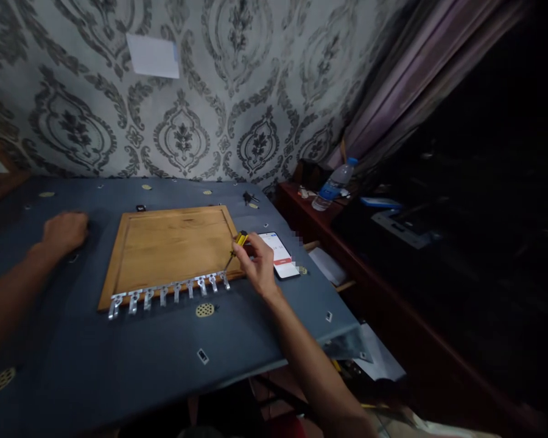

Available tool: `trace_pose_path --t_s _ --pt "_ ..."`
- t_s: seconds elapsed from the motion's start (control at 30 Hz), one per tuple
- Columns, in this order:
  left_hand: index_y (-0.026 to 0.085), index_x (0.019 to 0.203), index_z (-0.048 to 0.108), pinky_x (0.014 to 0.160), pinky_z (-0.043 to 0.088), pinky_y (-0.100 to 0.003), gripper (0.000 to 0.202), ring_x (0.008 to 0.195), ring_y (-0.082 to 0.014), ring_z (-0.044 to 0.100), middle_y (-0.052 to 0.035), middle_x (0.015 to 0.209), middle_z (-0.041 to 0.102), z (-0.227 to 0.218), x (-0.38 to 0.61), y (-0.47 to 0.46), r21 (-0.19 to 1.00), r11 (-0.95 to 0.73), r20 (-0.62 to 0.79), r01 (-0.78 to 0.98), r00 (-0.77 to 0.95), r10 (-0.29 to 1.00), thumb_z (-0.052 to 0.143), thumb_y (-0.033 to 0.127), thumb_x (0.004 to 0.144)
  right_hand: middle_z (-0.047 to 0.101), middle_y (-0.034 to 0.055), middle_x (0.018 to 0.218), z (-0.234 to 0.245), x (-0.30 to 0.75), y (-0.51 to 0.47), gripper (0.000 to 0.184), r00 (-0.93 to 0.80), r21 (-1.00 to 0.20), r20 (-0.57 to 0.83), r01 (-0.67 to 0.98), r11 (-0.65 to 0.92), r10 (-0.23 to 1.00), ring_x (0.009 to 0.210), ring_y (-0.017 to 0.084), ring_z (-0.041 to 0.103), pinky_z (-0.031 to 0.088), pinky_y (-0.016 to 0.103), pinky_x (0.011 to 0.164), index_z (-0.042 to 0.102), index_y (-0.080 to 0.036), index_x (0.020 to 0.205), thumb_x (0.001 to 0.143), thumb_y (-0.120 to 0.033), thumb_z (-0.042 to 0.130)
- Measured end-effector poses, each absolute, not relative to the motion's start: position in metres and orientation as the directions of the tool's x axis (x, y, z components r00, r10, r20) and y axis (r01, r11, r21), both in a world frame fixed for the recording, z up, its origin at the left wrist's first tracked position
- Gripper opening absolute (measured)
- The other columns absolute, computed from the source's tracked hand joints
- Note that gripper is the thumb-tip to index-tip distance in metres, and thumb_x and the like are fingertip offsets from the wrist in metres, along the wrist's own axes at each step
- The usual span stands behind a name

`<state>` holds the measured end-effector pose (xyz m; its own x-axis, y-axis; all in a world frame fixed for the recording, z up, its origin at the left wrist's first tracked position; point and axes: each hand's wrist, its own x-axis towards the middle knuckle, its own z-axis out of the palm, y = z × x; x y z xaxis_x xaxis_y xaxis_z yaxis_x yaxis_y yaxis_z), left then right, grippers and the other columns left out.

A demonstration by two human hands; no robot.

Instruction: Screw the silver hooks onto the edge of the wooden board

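A wooden board (173,246) with a raised rim lies on the blue-grey tablecloth (141,353). Several metal hook brackets (168,294) line its near edge. My right hand (258,261) is closed on a yellow-handled screwdriver (237,243), whose tip points down at the bracket nearest the board's right corner. My left hand (64,231) rests curled on the cloth to the left of the board; what it holds, if anything, is hidden.
A phone (281,255) with a lit screen lies just right of the board. Small dark items (250,198) sit near the wall. A water bottle (333,184) stands on a lower wooden shelf (329,237) at right. The table edge drops off at front right.
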<state>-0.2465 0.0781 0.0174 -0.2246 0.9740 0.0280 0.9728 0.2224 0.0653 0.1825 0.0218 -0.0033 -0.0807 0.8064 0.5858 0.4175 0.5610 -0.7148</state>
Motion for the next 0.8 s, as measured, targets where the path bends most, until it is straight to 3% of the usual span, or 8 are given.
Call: trace_pose_path --t_s 0.1,0.17,0.27,0.4,0.57,0.67,0.8 --pt "0.02 0.064 0.047 0.069 0.039 -0.032 0.021 0.082 -0.0275 0.057 -0.0081 0.07 0.061 0.019 -0.247 0.076 -0.016 0.33 0.017 0.944 -0.33 0.944 0.042 0.027 0.083 0.047 -0.0021 0.074 -0.005 0.182 0.023 0.029 -0.08 -0.719 0.585 0.409 0.562 0.807 0.063 0.011 0.048 0.039 0.024 0.056 0.055 -0.021 0.077 0.095 -0.043 0.059" --pt "0.02 0.071 0.054 0.064 0.035 -0.028 0.018 0.077 -0.0247 0.055 -0.0054 0.071 0.062 0.02 -0.246 0.072 0.003 0.379 0.023 0.925 -0.379 0.925 0.045 0.031 0.083 0.048 -0.002 0.074 -0.007 0.182 0.023 0.029 -0.074 -0.725 0.583 0.402 0.559 0.809 0.063 0.011 0.048 0.039 0.024 0.055 0.055 -0.021 0.077 0.095 -0.043 0.059" --pt "0.022 0.08 0.059 0.062 0.033 -0.024 0.016 0.073 -0.0209 0.053 -0.0008 0.071 0.062 0.022 -0.24 0.061 0.165 0.382 0.066 0.909 -0.397 0.915 0.049 0.033 0.082 0.047 -0.002 0.074 -0.009 0.182 0.024 0.028 -0.065 -0.736 0.577 0.391 0.553 0.814 0.061 0.011 0.048 0.038 0.025 0.053 0.057 -0.021 0.079 0.094 -0.044 0.06" --pt "0.022 0.08 0.06 0.067 0.035 -0.02 0.012 0.076 -0.0158 0.056 0.0045 0.069 0.062 0.025 -0.222 0.042 0.409 0.267 0.169 0.873 -0.36 0.918 0.054 0.032 0.079 0.05 -0.0011 0.076 -0.01 0.182 0.024 0.026 -0.067 -0.738 0.577 0.383 0.555 0.814 0.063 0.012 0.049 0.04 0.025 0.053 0.062 -0.02 0.083 0.094 -0.044 0.062" --pt "0.021 0.086 0.062 0.075 0.045 -0.023 0.022 0.081 -0.0167 0.062 0.0038 0.079 0.07 0.022 -0.19 0.026 0.67 0.05 0.173 0.74 -0.221 0.96 0.061 0.038 0.071 0.049 -0.0012 0.075 -0.01 0.182 0.025 0.027 -0.062 -0.746 0.568 0.382 0.546 0.82 0.062 0.012 0.049 0.04 0.025 0.052 0.062 -0.02 0.081 0.093 -0.044 0.062" --pt "0.021 0.081 0.061 0.072 0.048 -0.027 0.03 0.076 -0.0187 0.063 0.0013 0.075 0.07 0.019 -0.167 0.021 0.765 -0.048 0.159 0.643 -0.115 0.981 0.065 0.046 0.065 0.049 -0.0016 0.074 -0.011 0.182 0.025 0.027 -0.055 -0.769 0.552 0.352 0.534 0.832 0.062 0.011 0.049 0.039 0.024 0.051 0.062 -0.021 0.082 0.093 -0.045 0.062" --pt "0.021 0.079 0.064 0.071 0.05 -0.031 0.032 0.076 -0.0211 0.065 -0.0028 0.077 0.072 0.016 -0.139 0.017 0.777 -0.132 0.153 0.615 0.019 0.988 0.066 0.049 0.064 0.048 -0.0021 0.073 -0.012 0.182 0.025 0.026 -0.037 -0.798 0.531 0.312 0.515 0.846 0.062 0.011 0.049 0.038 0.022 0.05 0.063 -0.021 0.085 0.093 -0.046 0.063"
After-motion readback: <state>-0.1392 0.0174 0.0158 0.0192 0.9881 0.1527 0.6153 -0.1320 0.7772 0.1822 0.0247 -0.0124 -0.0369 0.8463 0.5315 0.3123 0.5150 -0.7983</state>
